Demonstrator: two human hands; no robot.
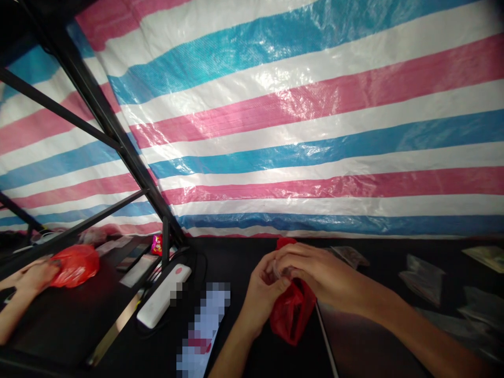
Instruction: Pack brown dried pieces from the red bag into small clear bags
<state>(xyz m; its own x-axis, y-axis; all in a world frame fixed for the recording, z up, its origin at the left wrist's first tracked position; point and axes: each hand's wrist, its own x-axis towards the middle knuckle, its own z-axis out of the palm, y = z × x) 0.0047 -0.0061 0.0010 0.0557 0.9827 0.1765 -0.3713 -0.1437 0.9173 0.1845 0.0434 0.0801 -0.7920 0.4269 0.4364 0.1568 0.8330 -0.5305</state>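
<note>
My left hand [260, 296] and my right hand [313, 273] meet over a red plastic bag [289, 315] on the black table. Between the closed fingertips of both hands is a small clear, shiny piece [282, 271], perhaps thin plastic; its exact kind is hard to make out. The bag's lower part hangs loose and creased below my hands, with a dark fold down its middle. Another bit of red shows behind my fingers. My right hand covers part of the bag, so whether either hand also grips it is hidden.
Left of my hands are a phone [205, 331] with a blurred-out screen and a white power strip [164, 296]. Several clear packets, one of them a clear bag [424, 279], lie right. A co-worker's hand [37, 275] touches a red bag [79, 265] beyond the black frame [126, 152].
</note>
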